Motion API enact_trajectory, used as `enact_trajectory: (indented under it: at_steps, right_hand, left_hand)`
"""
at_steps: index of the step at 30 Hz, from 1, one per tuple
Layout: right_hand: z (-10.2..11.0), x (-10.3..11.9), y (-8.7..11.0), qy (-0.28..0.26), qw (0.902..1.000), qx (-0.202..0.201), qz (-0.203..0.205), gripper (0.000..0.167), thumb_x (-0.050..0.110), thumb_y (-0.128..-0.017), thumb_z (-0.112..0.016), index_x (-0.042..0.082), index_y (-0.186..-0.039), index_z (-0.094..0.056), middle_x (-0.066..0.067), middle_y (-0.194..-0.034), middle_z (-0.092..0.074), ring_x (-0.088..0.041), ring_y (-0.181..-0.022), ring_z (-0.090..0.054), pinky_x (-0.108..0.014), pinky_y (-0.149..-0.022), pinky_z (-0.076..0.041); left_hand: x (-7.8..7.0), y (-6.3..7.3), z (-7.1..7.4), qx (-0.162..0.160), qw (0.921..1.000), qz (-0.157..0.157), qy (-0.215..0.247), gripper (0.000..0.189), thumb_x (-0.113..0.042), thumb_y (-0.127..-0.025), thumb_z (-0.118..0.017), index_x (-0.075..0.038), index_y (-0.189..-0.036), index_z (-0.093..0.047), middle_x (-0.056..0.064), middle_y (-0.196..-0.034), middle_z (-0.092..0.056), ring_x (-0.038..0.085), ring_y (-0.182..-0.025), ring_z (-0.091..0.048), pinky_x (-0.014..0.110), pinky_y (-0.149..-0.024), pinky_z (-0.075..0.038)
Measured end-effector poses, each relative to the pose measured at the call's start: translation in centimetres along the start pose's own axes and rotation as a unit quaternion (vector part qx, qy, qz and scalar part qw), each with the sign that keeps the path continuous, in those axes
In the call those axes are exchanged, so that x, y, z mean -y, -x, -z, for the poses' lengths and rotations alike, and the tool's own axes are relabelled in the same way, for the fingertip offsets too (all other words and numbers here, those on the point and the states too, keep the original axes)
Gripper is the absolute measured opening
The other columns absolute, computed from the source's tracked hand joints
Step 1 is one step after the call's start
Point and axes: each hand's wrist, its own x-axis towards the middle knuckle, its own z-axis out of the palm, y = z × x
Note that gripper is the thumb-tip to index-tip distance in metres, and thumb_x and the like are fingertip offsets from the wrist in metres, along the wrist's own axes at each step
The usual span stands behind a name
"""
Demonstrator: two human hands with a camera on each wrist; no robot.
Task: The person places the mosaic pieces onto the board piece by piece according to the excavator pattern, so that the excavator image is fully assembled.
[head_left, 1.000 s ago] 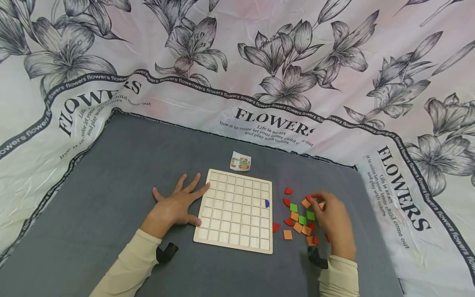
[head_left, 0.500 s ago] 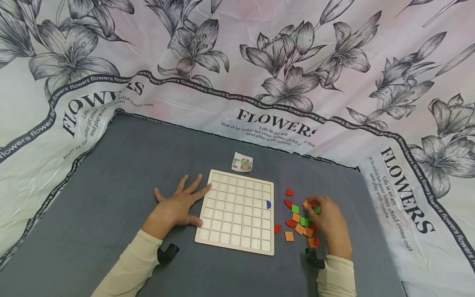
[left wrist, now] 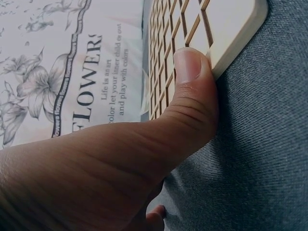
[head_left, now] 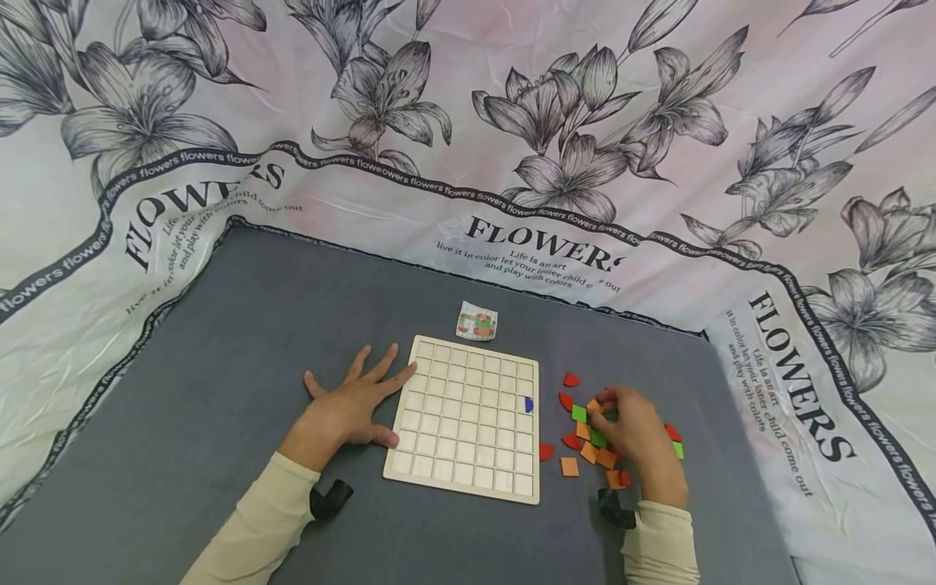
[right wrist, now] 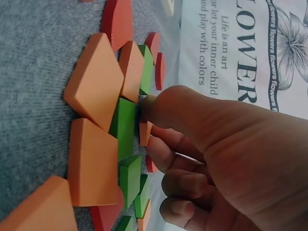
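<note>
My left hand [head_left: 349, 410] lies with fingers spread at the left edge of a pale wooden grid board [head_left: 464, 497]. Its thumb [left wrist: 190, 72] presses on the board's rim. A small blue piece [head_left: 529, 405] sits in a cell near the right edge. To the right of the board, my right hand [head_left: 639, 435] is over a loose heap of flat tiles. Between its thumb and index finger it pinches an orange square tile [right wrist: 145, 132]. Green square tiles [right wrist: 126, 126], orange square tiles [right wrist: 96, 163] and red quarter-round tiles [head_left: 571, 379] lie around the fingertips.
A small printed card [head_left: 477, 322] with a coloured grid pattern lies behind the board. One red tile [head_left: 546, 452] touches or overlaps the board's right edge. A flower-printed cloth [head_left: 541, 244] borders the dark grey table surface [head_left: 292, 284] at the back and sides.
My right hand has moved left across the heap, and the orange square tile at its fingertips has shifted left. A red and a green tile now show right of the wrist. The left hand stays put.
</note>
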Motion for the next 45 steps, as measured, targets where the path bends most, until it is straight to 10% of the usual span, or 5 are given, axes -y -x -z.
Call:
enact_trajectory:
  at_steps: [10, 27, 45]
  right_hand:
    - [0.0, 0.4, -0.2, -0.020, 0.9993, 0.027, -0.013, 0.024, 0.026, -0.097, -0.074, 0.006, -0.109, -0.068, -0.011, -0.106, -0.064, -0.019, -0.069, -0.058, -0.034, -0.059, -0.051]
    - [-2.2, 7.4, 1.8, 0.024, 0.9804, -0.060, 0.186, 0.027, 0.015, -0.096, -0.079, 0.008, -0.119, -0.068, -0.004, -0.110, -0.062, -0.016, -0.075, -0.057, -0.029, -0.064, -0.050]
    - [-4.4, 8.6, 2.4, 0.091, 0.9685, -0.053, 0.226, 0.022, 0.019, -0.092, -0.086, 0.016, -0.111, -0.076, 0.003, -0.111, -0.065, -0.005, -0.065, -0.051, -0.020, -0.052, -0.043]
  left_hand:
    - [0.0, 0.2, 0.2, 0.002, 1.0000, 0.000, 0.000, 0.110, -0.048, -0.080, -0.089, -0.034, -0.170, -0.027, 0.001, -0.179, -0.006, 0.039, -0.164, 0.000, 0.098, -0.098, -0.001]
    - [0.0, 0.2, 0.2, -0.003, 1.0000, -0.003, -0.001, 0.110, -0.047, -0.080, -0.089, -0.033, -0.170, -0.027, 0.001, -0.179, -0.007, 0.039, -0.164, 0.000, 0.098, -0.098, 0.000]
    - [0.2, 0.3, 0.0, -0.002, 1.0000, -0.004, 0.009, 0.110, -0.046, -0.079, -0.090, -0.033, -0.169, -0.028, 0.001, -0.179, -0.007, 0.039, -0.164, 0.000, 0.098, -0.097, 0.002]
